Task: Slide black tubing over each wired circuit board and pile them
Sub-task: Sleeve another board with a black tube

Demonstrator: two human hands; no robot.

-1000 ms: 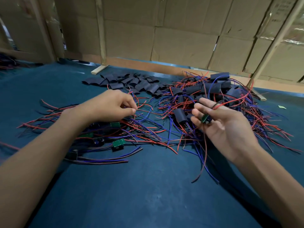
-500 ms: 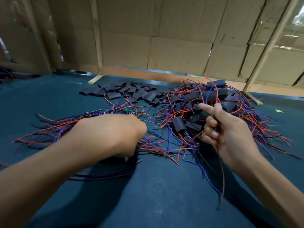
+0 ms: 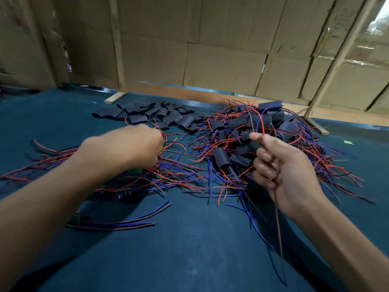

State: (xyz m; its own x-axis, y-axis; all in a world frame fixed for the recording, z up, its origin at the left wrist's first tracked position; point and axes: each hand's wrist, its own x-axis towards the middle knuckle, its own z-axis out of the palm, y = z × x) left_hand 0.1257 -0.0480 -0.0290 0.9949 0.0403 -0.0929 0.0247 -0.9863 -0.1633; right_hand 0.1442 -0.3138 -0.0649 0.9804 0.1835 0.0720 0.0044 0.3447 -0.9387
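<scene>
Biggest thing here is the cardboard wall [image 3: 221, 60] at the back, flat brown sheets with creases and seams, propped by pale wooden battens [image 3: 116, 47]. Below it runs the counter [image 3: 189, 249], covered in a dark teal felt-like cloth with a slightly fuzzy, matte look.

On the right half of the counter sits the finished pile [image 3: 263, 131]: boards already sleeved in black tubing, short flattened cylinders with thin red and blue wires spilling out in all directions. On the left there's a looser spread of unsleeved boards [image 3: 134, 171], small green rectangles mostly buried under their own red and blue leads, which fan out flat toward the left edge. Further back, between the two, lies a stock of empty tubing pieces [image 3: 160, 114], matte black, squashed flat, overlapping like shingles.

The right hand [image 3: 282, 165] is raised over the near edge of the finished pile, fingers curled tight around a wired piece, thumb pointing up; a red wire [image 3: 279, 228] and a blue wire [image 3: 255, 224] trail down from the fist toward the counter. What exactly is inside the fist is hidden.

The left hand [image 3: 130, 146] is blurred, knuckles up, fingers curled down into the unsleeved wires; can't tell if it actually grips anything.

A tiny green scrap [image 3: 348, 142] lies far right.
</scene>
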